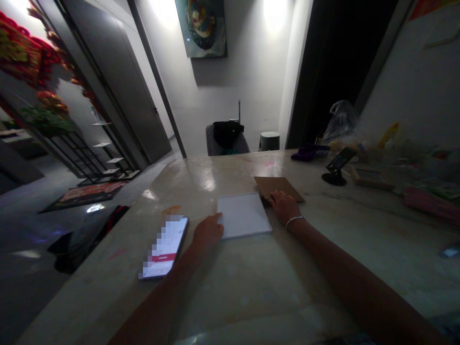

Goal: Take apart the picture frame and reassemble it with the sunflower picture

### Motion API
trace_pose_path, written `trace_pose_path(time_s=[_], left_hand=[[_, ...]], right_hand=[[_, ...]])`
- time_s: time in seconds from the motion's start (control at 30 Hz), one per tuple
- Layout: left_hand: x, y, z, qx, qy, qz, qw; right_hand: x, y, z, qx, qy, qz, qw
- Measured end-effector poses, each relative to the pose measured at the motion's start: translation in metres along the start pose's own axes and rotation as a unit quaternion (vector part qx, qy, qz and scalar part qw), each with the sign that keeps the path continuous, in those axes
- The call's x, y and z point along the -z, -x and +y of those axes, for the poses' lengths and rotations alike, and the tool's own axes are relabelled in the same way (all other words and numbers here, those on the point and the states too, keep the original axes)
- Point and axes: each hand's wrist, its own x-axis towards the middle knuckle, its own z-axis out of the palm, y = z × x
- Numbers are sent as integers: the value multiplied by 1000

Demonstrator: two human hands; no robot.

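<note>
A thin white square panel (242,216) lies flat on the table in front of me. My left hand (208,232) is closed at its left edge, with the fingers curled and one fingertip over the panel. Just beyond the panel's right side, a brown cardboard-like sheet (287,188) rests on the tabletop. On its near left part lies my right hand (283,207), palm down, fingers stretched out. A bracelet (295,219) circles the right wrist. Left of my left hand is a phone (165,249) with a lit, partly pixelated screen.
The pale stone-like table (230,287) has its left edge beside the floor. A black phone stand (338,167), a purple item (307,152), a shallow wooden frame (370,177) and a pink cloth-like item (429,203) are at the right. A chair (212,141) stands beyond the far edge.
</note>
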Motion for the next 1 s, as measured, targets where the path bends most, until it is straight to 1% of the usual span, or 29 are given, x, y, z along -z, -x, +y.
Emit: trace_pose_path(time_s=[0.07,0.17,0.33,0.43,0.5,0.57,0.6,0.67,0.73,0.77,0.8,0.83,0.9,0.97,1.0], left_hand=[[0,0,-1,1,2,-2,1000],[1,1,-1,7,-2,-6,1000],[0,0,-2,1,-17,-7,1000],[0,-1,-2,-1,-13,-6,1000],[-1,-1,-3,-2,-10,-6,1000],[-1,-1,-3,1,-12,-4,1000],[-2,-1,-3,2,-15,-3,1000],[-2,-1,-3,0,-17,1,1000],[-3,-1,-4,-3,-15,5,1000],[-3,-1,-4,-7,-14,8,1000],[-4,-2,-4,-10,-12,11,1000],[-4,-2,-4,-12,-11,13,1000],[-3,-2,-4,-10,-8,14,1000],[-3,-1,-4,-10,-4,20,1000],[-3,-1,-3,-11,-4,24,1000]], right_hand=[[4,-1,2,-22,-35,48,998],[12,0,7,-60,-88,116,987],[26,5,13,-99,-124,172,972],[34,6,14,-134,-165,218,953],[37,5,15,-157,-206,256,931],[37,4,14,-193,-272,283,899],[35,3,13,-214,-322,287,876],[30,3,9,-251,-454,269,811],[24,2,3,-263,-582,228,735],[21,3,0,-265,-628,208,702],[19,3,-4,-268,-661,189,675],[17,4,-7,-272,-683,174,655],[14,5,-14,-287,-707,150,629],[12,7,-20,-295,-719,127,617],[10,8,-22,-294,-722,113,616]])
